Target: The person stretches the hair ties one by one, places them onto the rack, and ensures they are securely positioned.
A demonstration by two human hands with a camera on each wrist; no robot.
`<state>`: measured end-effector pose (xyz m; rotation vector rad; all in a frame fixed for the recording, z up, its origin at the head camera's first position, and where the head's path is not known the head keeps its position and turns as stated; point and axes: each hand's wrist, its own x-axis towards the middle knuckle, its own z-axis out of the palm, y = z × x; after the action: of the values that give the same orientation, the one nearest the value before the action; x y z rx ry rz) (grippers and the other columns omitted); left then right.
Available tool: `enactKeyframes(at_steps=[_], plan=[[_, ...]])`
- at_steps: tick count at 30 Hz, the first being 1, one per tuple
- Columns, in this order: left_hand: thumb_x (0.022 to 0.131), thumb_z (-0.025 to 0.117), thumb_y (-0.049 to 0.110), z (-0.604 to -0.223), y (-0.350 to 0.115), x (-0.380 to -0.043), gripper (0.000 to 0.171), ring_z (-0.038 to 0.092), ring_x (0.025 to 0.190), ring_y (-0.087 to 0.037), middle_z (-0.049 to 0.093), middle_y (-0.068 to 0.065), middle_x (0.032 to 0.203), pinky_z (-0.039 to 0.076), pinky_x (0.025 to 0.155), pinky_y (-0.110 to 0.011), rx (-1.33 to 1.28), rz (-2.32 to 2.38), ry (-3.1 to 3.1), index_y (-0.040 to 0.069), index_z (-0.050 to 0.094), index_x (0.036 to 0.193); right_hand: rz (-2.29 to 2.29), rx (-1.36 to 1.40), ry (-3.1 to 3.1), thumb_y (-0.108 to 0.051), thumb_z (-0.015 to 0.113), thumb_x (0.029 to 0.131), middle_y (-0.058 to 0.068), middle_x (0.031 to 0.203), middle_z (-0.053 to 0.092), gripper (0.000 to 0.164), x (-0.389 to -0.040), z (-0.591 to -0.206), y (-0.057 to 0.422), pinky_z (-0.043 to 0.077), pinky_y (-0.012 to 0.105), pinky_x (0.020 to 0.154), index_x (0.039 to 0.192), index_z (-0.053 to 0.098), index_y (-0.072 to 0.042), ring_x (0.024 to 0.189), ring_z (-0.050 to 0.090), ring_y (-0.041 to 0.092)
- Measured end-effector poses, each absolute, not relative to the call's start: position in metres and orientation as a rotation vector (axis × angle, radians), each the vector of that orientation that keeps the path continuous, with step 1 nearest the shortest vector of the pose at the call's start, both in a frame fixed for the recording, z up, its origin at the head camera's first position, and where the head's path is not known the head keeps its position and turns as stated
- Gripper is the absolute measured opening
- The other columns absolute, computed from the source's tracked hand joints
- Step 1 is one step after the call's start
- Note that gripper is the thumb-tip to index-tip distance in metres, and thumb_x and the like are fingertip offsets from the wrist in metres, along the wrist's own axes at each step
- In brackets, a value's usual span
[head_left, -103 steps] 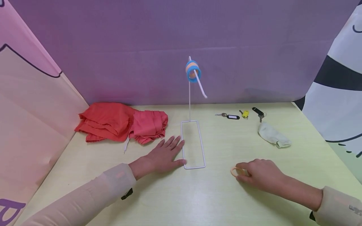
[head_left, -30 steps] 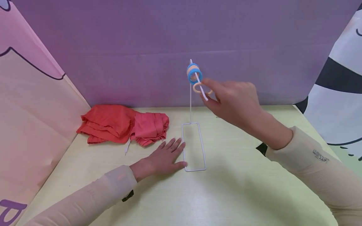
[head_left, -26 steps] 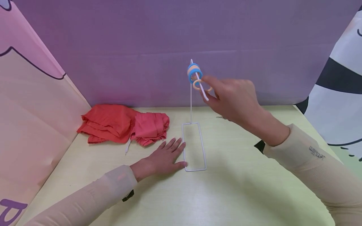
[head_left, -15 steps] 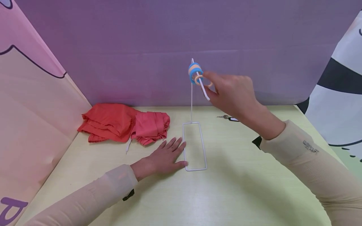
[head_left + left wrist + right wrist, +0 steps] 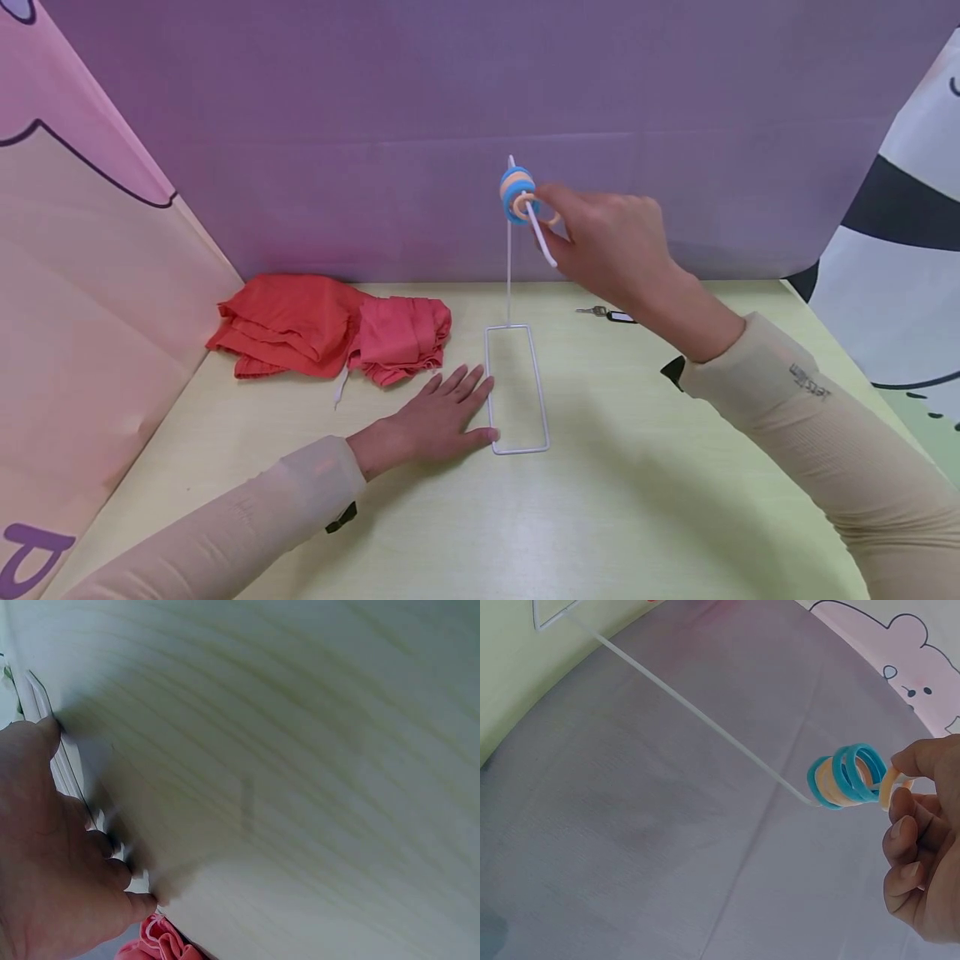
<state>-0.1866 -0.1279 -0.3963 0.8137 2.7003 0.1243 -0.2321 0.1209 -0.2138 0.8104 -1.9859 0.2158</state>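
Note:
A white wire stand (image 5: 539,375) has a rectangular base on the table and a raised arm that slopes toward me. Blue and peach rings (image 5: 832,784) hang together toward the back of that arm. My right hand (image 5: 615,242) pinches another peach ring (image 5: 887,787) between thumb and forefinger. This ring encircles the arm, just in front of the frontmost blue ring. My left hand (image 5: 431,417) lies flat with fingers spread, thumb and fingertips at the left bar of the base. In the left wrist view, the fingers (image 5: 112,874) reach the same bar.
Folded red cloth (image 5: 288,325) and a pinker cloth (image 5: 401,337) with a white cord lie behind my left hand. A key (image 5: 597,311) with a black tag (image 5: 620,317) shows beyond my right forearm. A purple backdrop (image 5: 337,167) closes off the table's far edge.
My right hand has lifted the peach ring from the table to the arm's front end, then slid it back along the arm toward the other rings. My left hand has stayed put.

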Motion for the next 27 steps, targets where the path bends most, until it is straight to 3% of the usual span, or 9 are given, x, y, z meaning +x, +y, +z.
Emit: enactKeyframes(at_steps=[13, 19, 27], plan=[[0.099, 0.040, 0.065, -0.396, -0.127, -0.187, 0.084, 0.002, 0.158, -0.029, 0.005, -0.003, 0.171, 0.009, 0.126, -0.057, 0.823, 0.124, 2.697, 0.020, 0.011, 0.163, 0.207, 0.799, -1.992, -0.016, 0.063, 0.092, 0.003, 0.051, 0.052, 0.012, -0.240, -0.216, 0.119, 0.019, 0.029, 0.040, 0.100, 0.068, -0.010, 0.039, 0.036, 0.018], [0.099, 0.042, 0.064, -0.397, -0.126, -0.188, 0.084, 0.002, 0.158, -0.030, 0.006, -0.004, 0.171, 0.009, 0.126, -0.057, 0.826, 0.133, 2.694, 0.019, 0.011, 0.163, 0.185, 0.781, -2.046, -0.021, 0.066, 0.092, 0.005, 0.051, 0.053, 0.019, -0.242, -0.215, 0.119, 0.020, 0.030, 0.039, 0.106, 0.068, -0.009, 0.040, 0.039, 0.021], [0.099, 0.043, 0.062, -0.398, -0.127, -0.188, 0.084, 0.002, 0.158, -0.031, 0.006, -0.006, 0.171, 0.010, 0.126, -0.056, 0.828, 0.128, 2.698, 0.016, 0.012, 0.163, 0.183, 0.744, -2.114, -0.030, 0.064, 0.092, 0.003, 0.053, 0.047, 0.025, -0.232, -0.219, 0.126, 0.021, 0.033, 0.039, 0.113, 0.064, -0.015, 0.042, 0.037, 0.022]])
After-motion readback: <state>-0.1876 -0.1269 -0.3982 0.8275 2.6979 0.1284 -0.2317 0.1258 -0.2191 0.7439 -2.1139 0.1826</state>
